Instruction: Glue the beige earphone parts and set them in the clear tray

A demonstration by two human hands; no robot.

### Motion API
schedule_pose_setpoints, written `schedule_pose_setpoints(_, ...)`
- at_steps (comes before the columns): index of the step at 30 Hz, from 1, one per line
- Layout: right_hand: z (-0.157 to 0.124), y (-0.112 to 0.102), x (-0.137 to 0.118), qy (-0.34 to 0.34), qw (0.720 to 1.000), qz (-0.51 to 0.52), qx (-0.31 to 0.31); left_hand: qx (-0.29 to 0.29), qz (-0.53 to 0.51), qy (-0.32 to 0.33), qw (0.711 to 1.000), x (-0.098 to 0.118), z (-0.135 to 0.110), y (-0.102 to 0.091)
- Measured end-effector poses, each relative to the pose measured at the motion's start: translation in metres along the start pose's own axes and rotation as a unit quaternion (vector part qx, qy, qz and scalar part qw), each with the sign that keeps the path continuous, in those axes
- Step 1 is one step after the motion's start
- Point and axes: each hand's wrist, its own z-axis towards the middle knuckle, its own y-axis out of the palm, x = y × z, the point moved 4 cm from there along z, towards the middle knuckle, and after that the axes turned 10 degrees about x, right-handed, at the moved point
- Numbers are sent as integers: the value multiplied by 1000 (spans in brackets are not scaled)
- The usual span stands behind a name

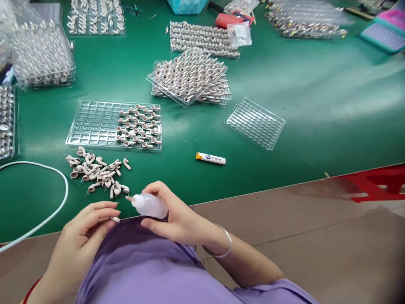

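Note:
My left hand is closed at the table's front edge. It pinches a small beige earbud shell; only the end of its stem shows past the fingertips. Wrapped round a translucent white squeeze bottle is my right hand. The bottle lies tilted, its thin brownish nozzle pointing left, a little above and apart from the shell in my left hand. Just beyond both hands sits a loose pile of earbud shells. Behind the pile, a clear tray carries rows of shells on its right part.
A white lighter with a yellow end lies right of the pile, near a clear tray. Filled trays are stacked farther back, with another stack at left. A white cable loops at left. A red stool stands at right.

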Motion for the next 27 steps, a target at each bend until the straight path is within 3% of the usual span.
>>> schedule_pose_setpoints(2,-6,1,4,-3,1000,6,13,78,84,102,988,3,-7,-3)
schedule_pose_setpoints(5,-14,4,9,-58,995,1,80,180,189,233,937,4,-17,-2)
schedule_pose_setpoints(8,-18,7,6,-144,981,-26,130,200,249,295,901,1,-21,4)
schedule_pose_setpoints(12,-18,8,1,-203,971,-57,115,187,284,314,886,-2,-21,9)
schedule_pose_setpoints(27,-19,9,3,-212,967,-106,92,167,311,290,890,4,-17,9)
